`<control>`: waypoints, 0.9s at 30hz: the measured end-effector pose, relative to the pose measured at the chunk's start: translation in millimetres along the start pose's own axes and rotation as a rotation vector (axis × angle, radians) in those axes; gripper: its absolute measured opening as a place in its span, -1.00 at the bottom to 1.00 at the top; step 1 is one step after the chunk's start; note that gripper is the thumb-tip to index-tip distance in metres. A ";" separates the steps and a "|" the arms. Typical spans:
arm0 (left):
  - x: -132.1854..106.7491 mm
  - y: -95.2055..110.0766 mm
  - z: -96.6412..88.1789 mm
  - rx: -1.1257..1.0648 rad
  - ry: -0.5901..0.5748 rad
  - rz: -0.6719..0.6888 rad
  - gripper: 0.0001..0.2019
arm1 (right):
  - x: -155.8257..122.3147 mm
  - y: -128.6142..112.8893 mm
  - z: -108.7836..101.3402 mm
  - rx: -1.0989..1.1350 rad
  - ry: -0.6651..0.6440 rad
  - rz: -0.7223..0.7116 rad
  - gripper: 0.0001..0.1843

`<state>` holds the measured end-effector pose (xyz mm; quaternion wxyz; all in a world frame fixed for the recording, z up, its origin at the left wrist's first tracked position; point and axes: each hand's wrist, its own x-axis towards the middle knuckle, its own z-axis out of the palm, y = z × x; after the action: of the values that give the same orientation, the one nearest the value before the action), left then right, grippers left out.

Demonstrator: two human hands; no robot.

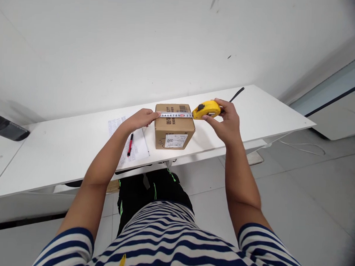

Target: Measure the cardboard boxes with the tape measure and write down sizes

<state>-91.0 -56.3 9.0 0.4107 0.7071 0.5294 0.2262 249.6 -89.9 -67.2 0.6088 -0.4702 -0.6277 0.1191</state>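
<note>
A brown cardboard box [174,129] with a white label [176,141] on its front stands on the white table. Across its top runs the white blade [178,115] of a tape measure, with black numbers and one red mark. My left hand [143,119] pinches the blade's end at the box's left edge. The yellow tape measure case [207,109] is gripped in my right hand [226,121], just past the right edge of the box. A black wrist strap [237,95] sticks out behind that hand.
Printed paper sheets [141,147] lie left of the box, with a red and black pen [130,145] on them. At the far left edge is a dark object [8,126]. A white wall [169,50] rises behind the table [71,148].
</note>
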 end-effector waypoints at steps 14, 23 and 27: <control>-146.6 -10.6 48.2 -0.693 0.145 0.015 -0.35 | -84.1 -125.8 89.0 -0.054 -0.139 -0.303 -0.31; -131.7 -75.5 15.7 -1.295 0.409 -0.099 -0.26 | -43.6 -163.4 223.0 -0.023 -0.608 -0.380 -0.51; -111.9 -111.2 5.7 -1.516 0.622 -0.164 -0.28 | -53.7 -134.2 247.6 -0.041 -0.513 -0.321 -0.51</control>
<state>-187.0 -151.5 -72.5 0.6264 0.1021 0.3723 0.6772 -37.0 -95.6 -62.4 0.4321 -0.3317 -0.8295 0.1236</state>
